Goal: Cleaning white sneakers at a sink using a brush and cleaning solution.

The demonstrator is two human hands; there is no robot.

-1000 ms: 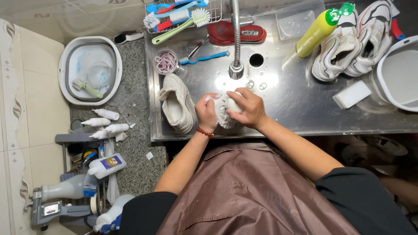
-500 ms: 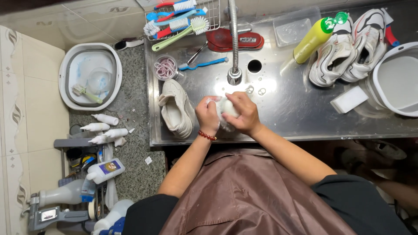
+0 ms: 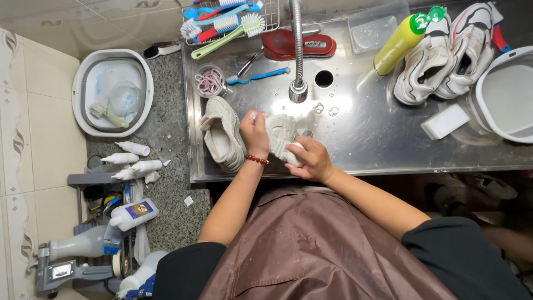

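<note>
At frame centre, a white shoe (image 3: 283, 136) is gripped on the steel sink (image 3: 377, 139): its upper end pinched by the left hand (image 3: 254, 132), its lower end now cupped by the right hand (image 3: 311, 160), shifted down from on top, so more shoe is exposed.

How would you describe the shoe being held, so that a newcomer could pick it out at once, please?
Start at the steel sink counter and find the tap. Just below it, the left hand and right hand grip a white shoe. Its twin, the loose shoe, lies untouched beside it, and a sneaker pair sits far right.
</note>
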